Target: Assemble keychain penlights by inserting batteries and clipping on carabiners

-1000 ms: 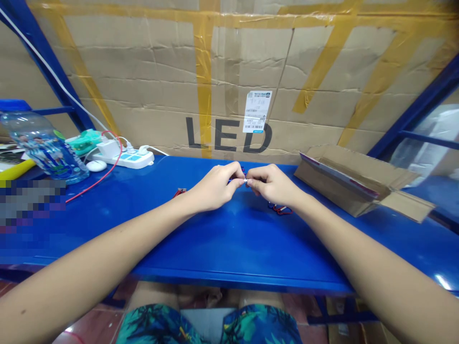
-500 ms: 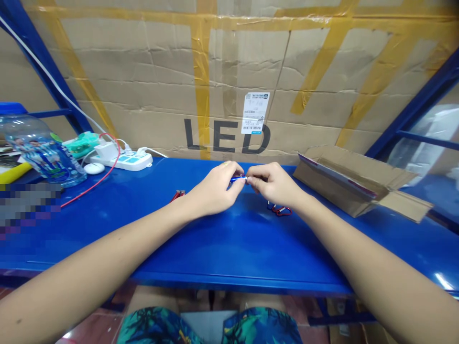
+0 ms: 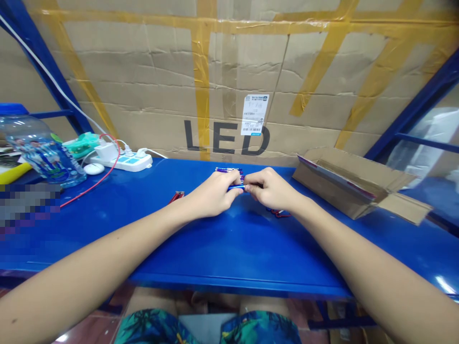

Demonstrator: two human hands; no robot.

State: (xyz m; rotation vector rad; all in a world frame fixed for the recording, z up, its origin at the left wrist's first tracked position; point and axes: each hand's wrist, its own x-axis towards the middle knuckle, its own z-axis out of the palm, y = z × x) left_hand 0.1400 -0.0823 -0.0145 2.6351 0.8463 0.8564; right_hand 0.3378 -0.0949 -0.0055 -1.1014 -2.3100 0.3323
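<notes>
My left hand (image 3: 217, 193) is closed, thumb and fingers pinching a slim blue rod-shaped piece (image 3: 235, 187) with a shiny end. My right hand (image 3: 270, 191) also pinches, its fingertips on the right end of that piece. Just behind the fingers lies a row of slim purple and silver pieces (image 3: 228, 169), partly covered by my left hand. Red pieces with silvery ends (image 3: 177, 197) lie beside my left wrist, partly hidden by it. Under my right hand, small red and blue carabiners (image 3: 278, 213) rest on the blue table (image 3: 229, 253).
An open cardboard box (image 3: 344, 181) stands at the right. On the left are a clear bottle with a blue lid (image 3: 43, 148), a white power strip (image 3: 131, 161) with plugs, and a red cable (image 3: 91, 185). A large taped carton (image 3: 154, 86) rises behind the table.
Both hands have come slightly nearer with the blue piece between them. The purple and silver row behind them now shows, and the carabiners are more covered by my right hand.
</notes>
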